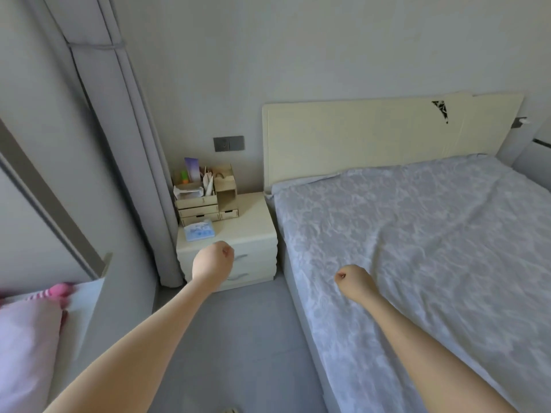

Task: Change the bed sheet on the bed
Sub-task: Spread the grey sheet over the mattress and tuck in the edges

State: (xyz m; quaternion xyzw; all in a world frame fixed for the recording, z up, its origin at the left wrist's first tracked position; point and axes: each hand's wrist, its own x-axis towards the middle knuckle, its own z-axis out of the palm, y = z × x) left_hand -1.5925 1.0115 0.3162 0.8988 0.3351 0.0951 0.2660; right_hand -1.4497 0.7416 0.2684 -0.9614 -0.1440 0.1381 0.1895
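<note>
Head view, and both bare arms reach out ahead. Down at the near left a pink pillow (24, 353) lies set aside, off the bed. The left hand (213, 263) hangs in front of the nightstand (256, 231), its fingers (228, 252) curled into a fist and holding nothing. The right hand (353, 281) hovers over the near side of the bed, fingers balled up too, with no cloth in them that I can see; whether it touches the fabric I cannot tell.

Under that right hand, the pale patterned bed sheet (417, 248) is still spread over the whole mattress, lightly creased, running up to the cream headboard (387, 135). With no pillow on the bed, this looks like the very start: the bed is cleared and the sheet not yet stripped.

The next move calls for opening those fingers, catching the sheet's side edge or the corner by the headboard, and peeling it up off the mattress. That corner looks tucked, so it may want a firm lift.
</note>
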